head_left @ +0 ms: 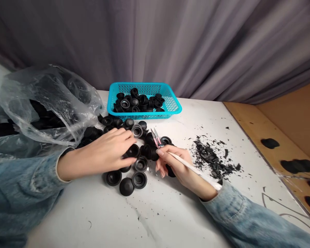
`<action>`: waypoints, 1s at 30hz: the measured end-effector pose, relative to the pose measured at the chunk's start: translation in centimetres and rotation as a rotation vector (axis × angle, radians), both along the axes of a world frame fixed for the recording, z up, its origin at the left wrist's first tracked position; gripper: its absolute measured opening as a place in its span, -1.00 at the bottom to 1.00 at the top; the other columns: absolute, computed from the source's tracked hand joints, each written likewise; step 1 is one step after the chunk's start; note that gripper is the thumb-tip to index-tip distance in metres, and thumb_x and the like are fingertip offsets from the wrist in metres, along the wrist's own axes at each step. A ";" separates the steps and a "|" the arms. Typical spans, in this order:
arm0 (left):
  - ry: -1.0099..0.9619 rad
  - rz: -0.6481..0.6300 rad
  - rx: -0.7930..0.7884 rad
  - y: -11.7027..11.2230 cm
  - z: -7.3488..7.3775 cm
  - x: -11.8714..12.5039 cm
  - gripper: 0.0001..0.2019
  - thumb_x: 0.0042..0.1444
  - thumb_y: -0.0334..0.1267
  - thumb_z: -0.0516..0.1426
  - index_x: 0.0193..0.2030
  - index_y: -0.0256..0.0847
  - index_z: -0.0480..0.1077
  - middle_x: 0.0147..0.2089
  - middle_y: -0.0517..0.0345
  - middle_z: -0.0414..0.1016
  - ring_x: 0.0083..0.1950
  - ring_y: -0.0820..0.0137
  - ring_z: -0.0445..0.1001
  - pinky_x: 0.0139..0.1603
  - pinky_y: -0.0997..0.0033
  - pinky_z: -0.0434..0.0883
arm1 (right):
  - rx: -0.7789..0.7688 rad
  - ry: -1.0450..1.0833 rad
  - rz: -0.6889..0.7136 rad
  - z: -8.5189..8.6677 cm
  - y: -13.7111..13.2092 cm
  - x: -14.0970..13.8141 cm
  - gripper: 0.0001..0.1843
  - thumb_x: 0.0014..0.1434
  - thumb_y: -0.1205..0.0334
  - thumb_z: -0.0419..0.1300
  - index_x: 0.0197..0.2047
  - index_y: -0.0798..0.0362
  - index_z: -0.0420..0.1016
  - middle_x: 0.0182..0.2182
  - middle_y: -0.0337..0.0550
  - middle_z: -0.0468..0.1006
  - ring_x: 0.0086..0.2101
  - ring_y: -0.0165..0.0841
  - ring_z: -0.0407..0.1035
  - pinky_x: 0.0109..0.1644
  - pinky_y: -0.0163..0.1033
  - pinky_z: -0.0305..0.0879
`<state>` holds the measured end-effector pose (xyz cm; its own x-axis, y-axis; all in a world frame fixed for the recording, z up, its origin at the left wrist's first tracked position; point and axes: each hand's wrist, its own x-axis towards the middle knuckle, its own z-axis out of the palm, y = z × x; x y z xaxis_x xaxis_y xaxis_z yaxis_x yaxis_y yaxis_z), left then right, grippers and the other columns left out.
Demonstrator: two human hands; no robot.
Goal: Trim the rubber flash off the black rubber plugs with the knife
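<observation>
My left hand is stretched over a heap of black ribbed rubber caps, its thumb apart from its fingers. I see nothing held in it, though the space beneath the palm is hidden. In my right hand is a pair of thread snips, blades pointing away from me and slightly parted. A white strip, perhaps the wrapped handle, runs back along that hand to the wrist. Some caps lie cup side up, others dome up or on their sides. A few sit right beside the right fingers.
Behind the heap stands a turquoise basket with more caps in it. At left a clear plastic bag bulges with black pieces. Black rubber trimmings are strewn at right. Flat black pieces lie on a brown surface further right. A grey curtain hangs behind.
</observation>
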<state>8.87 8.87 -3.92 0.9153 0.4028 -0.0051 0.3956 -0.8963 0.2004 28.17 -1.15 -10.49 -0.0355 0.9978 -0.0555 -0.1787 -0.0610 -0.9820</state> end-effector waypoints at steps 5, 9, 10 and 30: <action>0.066 -0.003 -0.002 -0.4 -0.2 0.0 -0.82 0.13 -0.23 0.05 -0.17 -0.24 0.34 -0.15 0.09 0.36 -0.17 0.31 0.32 -0.15 0.33 0.23 | -0.009 -0.121 0.000 0.7 0.0 -0.4 -0.69 0.16 0.07 0.14 -0.49 0.11 0.40 -0.68 -0.25 0.47 -0.68 -0.50 0.30 -0.59 -0.37 0.25; -0.123 -0.026 -0.026 -1.5 -0.9 0.8 -0.57 0.07 -0.04 0.12 0.01 -0.23 0.27 0.00 0.01 0.33 -0.04 0.23 0.30 -0.06 0.28 0.25 | 0.004 -0.188 0.008 1.0 -0.2 -0.5 -0.70 0.17 0.07 0.12 -0.47 0.11 0.40 -0.69 -0.26 0.46 -0.69 -0.50 0.29 -0.59 -0.38 0.27; -0.149 -0.036 -0.019 -1.8 -1.3 1.0 -0.52 0.06 0.03 0.12 0.01 -0.26 0.27 -0.01 -0.02 0.34 -0.05 0.22 0.31 -0.06 0.28 0.26 | 0.019 -0.200 0.010 1.0 -0.3 -0.6 -0.70 0.18 0.08 0.11 -0.47 0.10 0.39 -0.70 -0.26 0.46 -0.69 -0.50 0.29 -0.59 -0.38 0.27; -0.429 -0.200 0.000 -1.3 -3.5 1.9 -0.46 0.10 0.21 -0.07 -0.48 -0.31 0.33 -0.49 0.17 0.35 -0.41 0.41 0.26 -0.28 0.40 0.16 | 0.018 -0.132 0.079 3.3 -1.4 -1.0 -0.69 0.22 0.06 0.06 -0.48 0.07 0.31 -0.66 -0.30 0.38 -0.69 -0.53 0.15 -0.61 -0.36 0.13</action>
<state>10.81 7.55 -7.39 0.8944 0.2181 0.3906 0.0961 -0.9464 0.3083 27.13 -2.59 -7.19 -0.1073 0.9931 -0.0469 -0.0429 -0.0518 -0.9977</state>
